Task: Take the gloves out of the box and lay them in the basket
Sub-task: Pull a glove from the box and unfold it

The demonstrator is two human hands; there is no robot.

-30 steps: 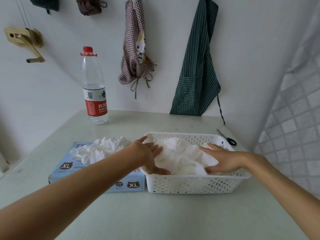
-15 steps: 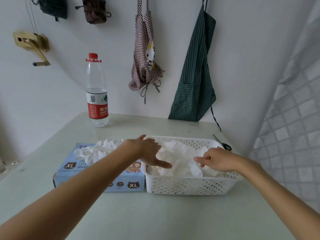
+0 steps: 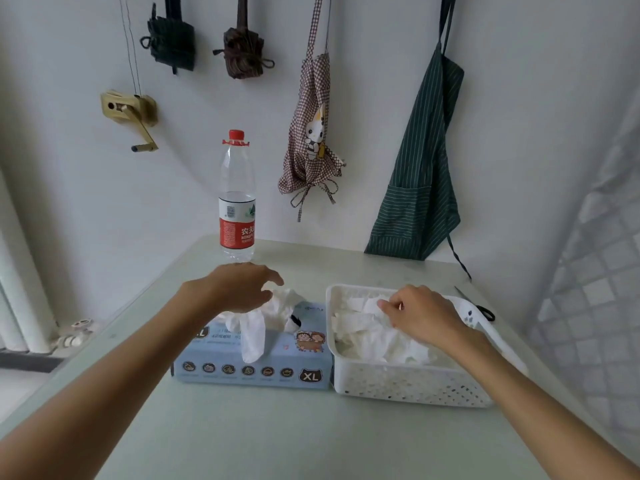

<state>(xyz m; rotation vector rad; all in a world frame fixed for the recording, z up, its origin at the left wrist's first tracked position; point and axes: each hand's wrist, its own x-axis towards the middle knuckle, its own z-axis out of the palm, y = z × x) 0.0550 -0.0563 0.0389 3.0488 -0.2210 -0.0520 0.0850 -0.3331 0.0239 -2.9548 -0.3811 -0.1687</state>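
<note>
A blue glove box (image 3: 221, 370) marked XL lies on the table, tight against the left side of a white perforated basket (image 3: 408, 386). White gloves (image 3: 254, 329) bulge out of the box's top and one hangs over its front. My left hand (image 3: 235, 289) is on this bunch, fingers curled round it. More white gloves (image 3: 367, 336) are heaped in the basket. My right hand (image 3: 426, 317) is inside the basket and pinches the top of that heap with curled fingers.
A water bottle (image 3: 237, 202) with a red cap stands behind the box near the wall. Black-handled scissors (image 3: 485, 311) lie behind the basket's right end. Two aprons (image 3: 419, 174) and other items hang on the wall.
My left hand has left the basket and moved left onto the gloves at the box. My right hand has gone from lying flat to pinching the gloves in the basket. The view has tilted up.
</note>
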